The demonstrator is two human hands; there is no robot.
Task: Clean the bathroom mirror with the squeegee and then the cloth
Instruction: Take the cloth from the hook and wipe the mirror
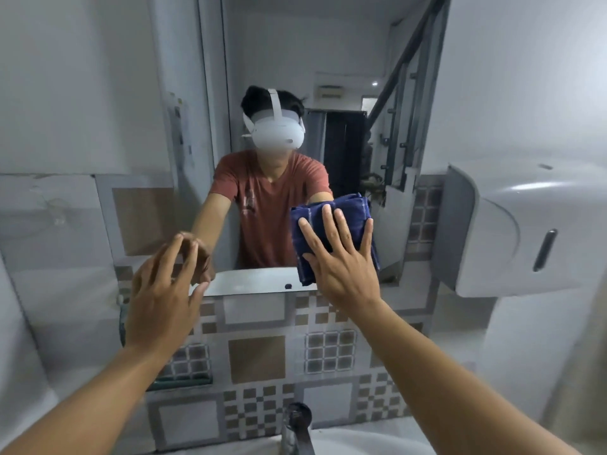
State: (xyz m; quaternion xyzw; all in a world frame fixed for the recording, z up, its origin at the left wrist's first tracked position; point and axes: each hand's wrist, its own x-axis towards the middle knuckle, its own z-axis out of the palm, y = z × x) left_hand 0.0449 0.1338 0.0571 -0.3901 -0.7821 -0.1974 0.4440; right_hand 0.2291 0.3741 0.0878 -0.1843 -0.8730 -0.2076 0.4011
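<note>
The bathroom mirror [279,60] hangs on the wall straight ahead, above patterned tiles. A folded dark blue cloth [358,218] lies flat against the mirror's lower right part. My right hand [341,261] presses on it with the fingers spread. My left hand [164,290] rests with its fingertips on the mirror's lower left edge and holds nothing. The mirror reflects a person in a red shirt with a white headset. No squeegee is in view.
A grey dispenser [512,231] juts from the wall right of the mirror. A metal tap [297,425] and the white basin rim [361,441] sit below. Patterned tiles [256,359] cover the wall under the mirror. A green rack edge [184,379] shows behind my left forearm.
</note>
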